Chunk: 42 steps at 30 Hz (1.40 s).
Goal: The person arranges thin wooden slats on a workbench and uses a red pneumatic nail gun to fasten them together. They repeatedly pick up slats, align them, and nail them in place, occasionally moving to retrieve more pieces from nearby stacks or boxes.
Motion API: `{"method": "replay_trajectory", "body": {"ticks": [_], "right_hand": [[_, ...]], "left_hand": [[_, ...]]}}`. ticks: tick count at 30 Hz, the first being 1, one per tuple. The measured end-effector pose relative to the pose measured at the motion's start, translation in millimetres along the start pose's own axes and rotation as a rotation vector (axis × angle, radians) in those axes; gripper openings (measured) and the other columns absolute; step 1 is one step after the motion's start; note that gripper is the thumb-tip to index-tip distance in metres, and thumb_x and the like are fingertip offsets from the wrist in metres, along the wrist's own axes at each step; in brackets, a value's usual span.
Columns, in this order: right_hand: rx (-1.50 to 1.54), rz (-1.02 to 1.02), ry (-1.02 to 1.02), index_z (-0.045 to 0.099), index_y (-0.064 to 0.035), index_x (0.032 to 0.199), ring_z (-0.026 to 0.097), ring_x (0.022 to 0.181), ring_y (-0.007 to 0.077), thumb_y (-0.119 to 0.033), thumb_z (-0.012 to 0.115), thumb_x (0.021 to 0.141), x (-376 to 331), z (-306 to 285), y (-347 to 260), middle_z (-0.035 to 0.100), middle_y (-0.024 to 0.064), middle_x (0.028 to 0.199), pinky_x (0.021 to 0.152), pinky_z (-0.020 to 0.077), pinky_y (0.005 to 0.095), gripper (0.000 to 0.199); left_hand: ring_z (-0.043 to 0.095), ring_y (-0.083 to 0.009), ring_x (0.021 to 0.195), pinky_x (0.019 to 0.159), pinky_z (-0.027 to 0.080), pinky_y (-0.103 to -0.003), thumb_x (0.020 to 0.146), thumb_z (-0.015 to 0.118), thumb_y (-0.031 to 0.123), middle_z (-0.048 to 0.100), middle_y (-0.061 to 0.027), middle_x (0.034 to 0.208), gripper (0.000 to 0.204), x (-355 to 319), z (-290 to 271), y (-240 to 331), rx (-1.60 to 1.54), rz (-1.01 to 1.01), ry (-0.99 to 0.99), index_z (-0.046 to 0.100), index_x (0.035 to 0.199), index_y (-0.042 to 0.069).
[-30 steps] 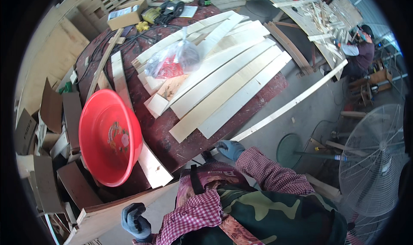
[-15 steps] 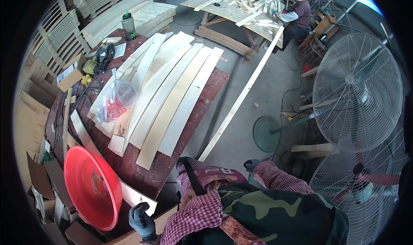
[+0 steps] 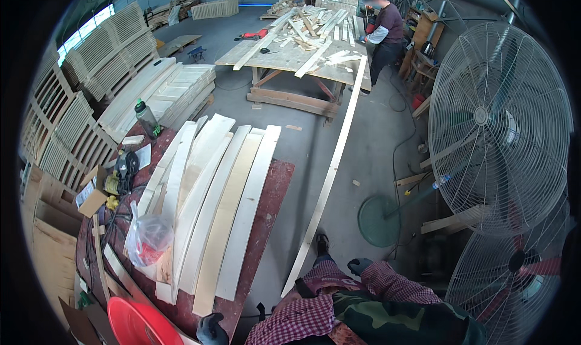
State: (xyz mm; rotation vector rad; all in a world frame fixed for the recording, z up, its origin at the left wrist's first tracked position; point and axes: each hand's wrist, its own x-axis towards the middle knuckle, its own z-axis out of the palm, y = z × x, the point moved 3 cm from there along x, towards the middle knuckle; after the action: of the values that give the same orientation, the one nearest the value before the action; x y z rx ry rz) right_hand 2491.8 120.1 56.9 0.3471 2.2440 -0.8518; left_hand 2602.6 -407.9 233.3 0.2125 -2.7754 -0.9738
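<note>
My left hand, in a grey glove, is beside the near end of the dark red table, fingers loosely bent and apart, holding nothing I can see. Closest to it are the red plastic basin and several long pale boards lying side by side on the table. In front of my body, my right hand, also gloved, has its fingers curled in and nothing showing in them. A long narrow wood strip stretches from beside my body to the far worktable's edge. A clear plastic bag sits against the boards.
Two large wire-caged fans stand on the right, near a round green base. A co-worker stands at a worktable heaped with wood offcuts. On the red table are a bottle and a cardboard box. Pallets are stacked left.
My view has tilted up, showing more of the far room. The basin now sits lower in the picture. My left hand has moved closer to the boards' near ends; a shoe of mine has come into view.
</note>
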Motion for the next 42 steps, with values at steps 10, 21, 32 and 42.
{"method": "replay_trajectory", "body": {"ticks": [10,21,32,42], "right_hand": [[-0.035,0.020,0.081,0.065,-0.0073,0.089,0.062,0.081,0.0288,-0.035,0.052,0.083,43,-88,198,0.065,0.0137,0.080,0.073,0.0465,0.0410,0.031],[0.741,0.672,0.396,0.069,-0.0048,0.089,0.064,0.066,0.0205,-0.034,0.056,0.086,67,-195,121,0.067,0.0068,0.074,0.061,0.0483,0.0359,0.032],[0.668,0.706,0.578,0.068,-0.0045,0.094,0.064,0.065,0.0192,-0.028,0.056,0.087,229,-316,47,0.067,0.0075,0.073,0.060,0.0494,0.0332,0.027],[0.380,0.691,0.802,0.068,-0.0042,0.098,0.064,0.064,0.0181,-0.023,0.057,0.087,364,-526,-13,0.067,0.0082,0.073,0.059,0.0503,0.0308,0.025]], "left_hand": [[0.062,-0.0291,0.087,0.075,0.050,-0.038,0.078,0.057,0.003,0.066,-0.0084,0.095,0.020,281,213,281,-0.093,0.346,-0.323,0.066,0.094,0.011],[0.058,-0.0310,0.097,0.083,0.047,-0.043,0.083,0.057,0.025,0.060,-0.0103,0.109,0.031,419,361,409,0.010,0.624,-0.637,0.060,0.111,0.012],[0.058,-0.0306,0.101,0.088,0.045,-0.042,0.079,0.060,0.032,0.060,-0.0101,0.110,0.036,639,539,342,0.073,0.381,-0.716,0.061,0.110,0.014],[0.057,-0.0347,0.110,0.096,0.044,-0.043,0.079,0.059,0.039,0.062,-0.0164,0.115,0.046,794,531,175,0.414,-0.609,-0.937,0.059,0.117,0.014]]}}
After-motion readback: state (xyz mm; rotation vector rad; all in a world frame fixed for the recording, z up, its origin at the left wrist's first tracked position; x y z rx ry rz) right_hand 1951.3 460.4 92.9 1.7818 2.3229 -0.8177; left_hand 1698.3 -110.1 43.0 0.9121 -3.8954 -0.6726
